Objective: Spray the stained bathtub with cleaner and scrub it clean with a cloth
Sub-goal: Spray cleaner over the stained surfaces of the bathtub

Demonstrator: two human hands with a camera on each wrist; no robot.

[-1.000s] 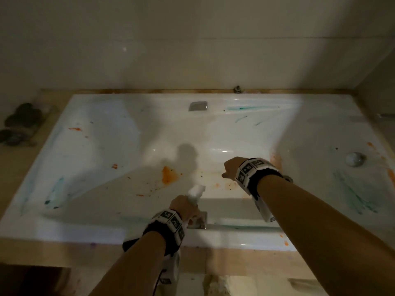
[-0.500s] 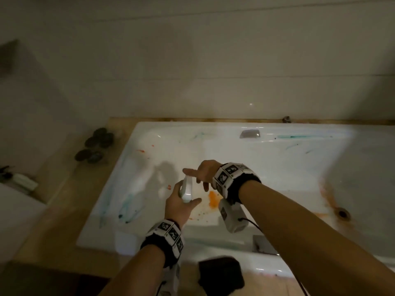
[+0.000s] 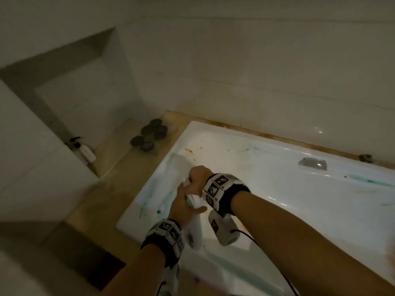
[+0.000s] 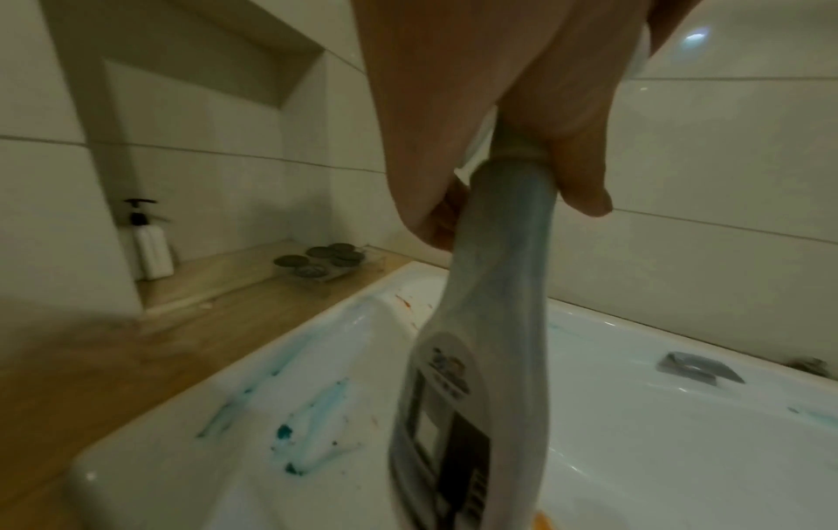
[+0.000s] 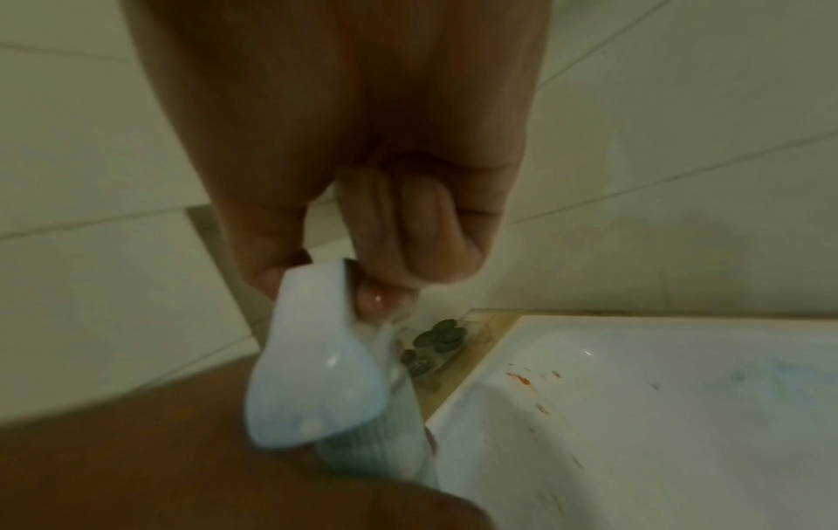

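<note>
The left hand (image 3: 183, 207) grips the neck of the pale plastic spray bottle (image 4: 476, 358), steadying it over the stained white bathtub (image 3: 277, 189), so the right hand (image 3: 197, 178) can pinch its white nozzle (image 5: 317, 344), probably to unlock it.

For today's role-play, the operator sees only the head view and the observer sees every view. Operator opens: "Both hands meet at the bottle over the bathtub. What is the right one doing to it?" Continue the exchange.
Observer: In the right wrist view, the right hand pinches the white spray head between thumb and fingertips.
Operator: How does the left hand hold it?
Observer: In the left wrist view, the left hand is curled round the neck of the bottle, whose body hangs over the bathtub.
Operator: Any label?
Observer: Yes, a label with a dark block faces the left wrist camera.
</note>
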